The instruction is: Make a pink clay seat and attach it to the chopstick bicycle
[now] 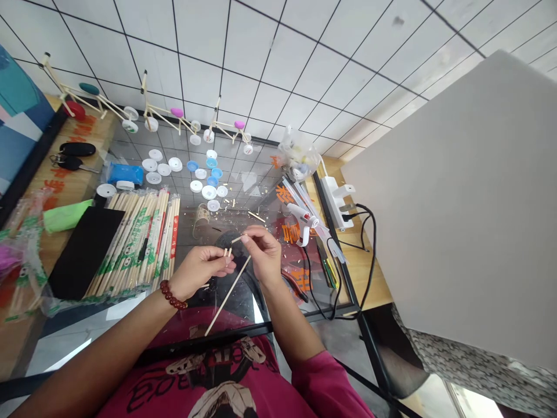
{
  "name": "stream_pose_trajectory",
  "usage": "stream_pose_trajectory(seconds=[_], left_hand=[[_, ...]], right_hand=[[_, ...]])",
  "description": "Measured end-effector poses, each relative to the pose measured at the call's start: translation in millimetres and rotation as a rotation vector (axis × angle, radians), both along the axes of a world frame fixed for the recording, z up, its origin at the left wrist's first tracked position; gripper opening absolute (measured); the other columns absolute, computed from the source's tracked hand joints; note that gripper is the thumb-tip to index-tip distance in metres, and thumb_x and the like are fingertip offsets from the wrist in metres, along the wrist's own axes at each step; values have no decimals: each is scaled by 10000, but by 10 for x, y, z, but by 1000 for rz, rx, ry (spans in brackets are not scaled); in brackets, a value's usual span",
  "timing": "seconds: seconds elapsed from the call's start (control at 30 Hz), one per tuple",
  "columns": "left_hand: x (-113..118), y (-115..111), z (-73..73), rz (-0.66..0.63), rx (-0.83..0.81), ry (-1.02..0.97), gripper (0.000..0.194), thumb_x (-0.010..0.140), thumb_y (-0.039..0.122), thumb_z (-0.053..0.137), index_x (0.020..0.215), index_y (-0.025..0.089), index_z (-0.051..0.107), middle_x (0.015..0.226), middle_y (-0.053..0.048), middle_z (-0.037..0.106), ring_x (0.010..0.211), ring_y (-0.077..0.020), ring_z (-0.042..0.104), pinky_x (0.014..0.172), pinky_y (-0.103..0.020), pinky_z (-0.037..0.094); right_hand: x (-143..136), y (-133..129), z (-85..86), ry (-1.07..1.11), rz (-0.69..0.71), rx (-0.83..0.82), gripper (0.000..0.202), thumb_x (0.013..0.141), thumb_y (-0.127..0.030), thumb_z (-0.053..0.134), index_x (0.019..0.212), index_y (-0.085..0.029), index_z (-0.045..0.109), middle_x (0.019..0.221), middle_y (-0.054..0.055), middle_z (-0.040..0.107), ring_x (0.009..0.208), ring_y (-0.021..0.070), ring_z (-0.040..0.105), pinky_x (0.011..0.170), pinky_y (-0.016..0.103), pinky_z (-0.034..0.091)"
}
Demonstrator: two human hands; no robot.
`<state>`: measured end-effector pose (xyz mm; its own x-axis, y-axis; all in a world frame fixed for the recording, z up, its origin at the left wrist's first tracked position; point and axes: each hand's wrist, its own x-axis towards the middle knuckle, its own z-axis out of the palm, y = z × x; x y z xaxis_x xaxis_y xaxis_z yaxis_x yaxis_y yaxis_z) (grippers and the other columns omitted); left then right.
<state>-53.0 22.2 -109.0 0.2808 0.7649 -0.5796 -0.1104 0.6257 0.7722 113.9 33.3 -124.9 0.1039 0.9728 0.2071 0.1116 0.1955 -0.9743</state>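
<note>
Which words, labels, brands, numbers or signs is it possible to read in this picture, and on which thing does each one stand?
Nothing can be quoted with certainty.
Tabletop: large orange characters, angled and partly covered; not surely readable.
Shirt: black lettering, upside down and folded; not readable.
Chopstick wrappers: green and red print, too small.
White bottle cap: faint marking, too small.
Short sticks in the left hand: no text visible.

we noted our left forearm [126, 328] slanting up and inward from the lower left, the left hand [201, 268] bent in with thumb and fingers pinched. our right forearm [298, 322] reached up and leftward; the right hand [265, 254] sat slightly higher in view, fingers curled, thumb set against forefinger. a small gap separated the two hands.
</note>
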Motion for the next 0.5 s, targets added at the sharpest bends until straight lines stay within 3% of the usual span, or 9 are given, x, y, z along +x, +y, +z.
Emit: stream_pose_trajectory(seconds=[0.07, 0.23, 0.5], left_hand=[[-7, 13, 20, 77, -87, -119, 351, 588, 347, 914, 811, 115, 774, 821, -144, 786, 795, -248, 757, 759, -340, 598], [-82, 85, 0, 210, -204, -387, 318, 568, 240, 935, 823, 135, 776, 838, -91, 784, 772, -209, 752, 793, -333, 615], [-109, 87, -27, 259, -243, -410, 205, 661, 191, 880, 818, 119, 768, 802, -64, 772, 743, -179, 741, 751, -308, 627]], right_hand=[[28, -29, 25, -149, 2, 139, 113, 878, -347, 668, 898, -245, 712, 920, 59, 728, 874, 189, 686, 810, 361, 566], [52, -53, 12, -488, 287, 387, 148, 907, -253, 596, 960, -289, 730, 1034, 62, 762, 916, 202, 722, 869, 419, 568], [30, 9, 59, -587, 335, 448, 182, 869, -193, 604, 948, -296, 730, 1210, 57, 693, 1193, 237, 606, 1017, 485, 499]])
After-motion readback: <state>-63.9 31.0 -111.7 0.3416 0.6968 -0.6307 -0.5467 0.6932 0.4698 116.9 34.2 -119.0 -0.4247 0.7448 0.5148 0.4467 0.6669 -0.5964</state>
